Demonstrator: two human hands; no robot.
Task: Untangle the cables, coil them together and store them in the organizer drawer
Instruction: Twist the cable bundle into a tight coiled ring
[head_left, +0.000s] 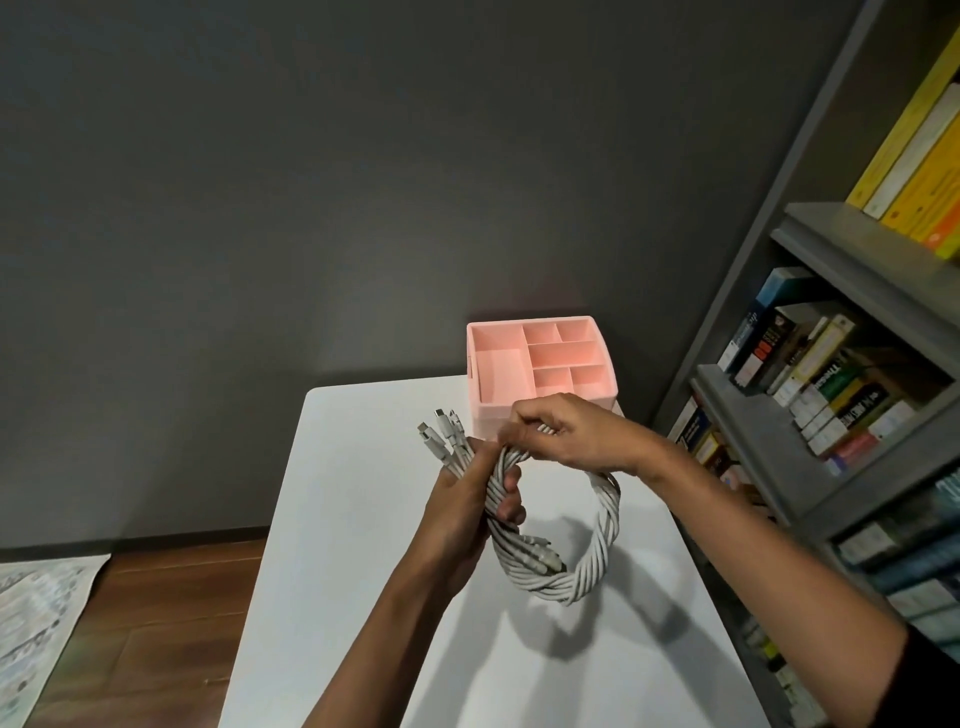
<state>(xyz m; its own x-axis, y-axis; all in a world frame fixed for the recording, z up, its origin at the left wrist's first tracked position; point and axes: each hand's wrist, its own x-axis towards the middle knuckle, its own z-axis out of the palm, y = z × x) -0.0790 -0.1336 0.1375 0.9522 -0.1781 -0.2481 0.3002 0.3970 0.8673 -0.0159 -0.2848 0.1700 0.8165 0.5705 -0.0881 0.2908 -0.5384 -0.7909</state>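
Note:
A bundle of several white cables (587, 561) is twisted into a thick ring held above the white table (363, 519). My left hand (462, 514) grips the ring's left side, with several plug ends (441, 431) sticking up past its fingers. My right hand (566, 431) is closed over the top of the ring, pinching the strands. The pink organizer (540, 410) with several open compartments stands at the table's far right corner, just behind my right hand. Its drawer front is hidden by my hands.
A grey bookshelf (831, 291) full of books runs along the right side, close to the table edge. A dark grey wall is behind the table. Wooden floor and a patterned mat (36, 623) lie at the lower left.

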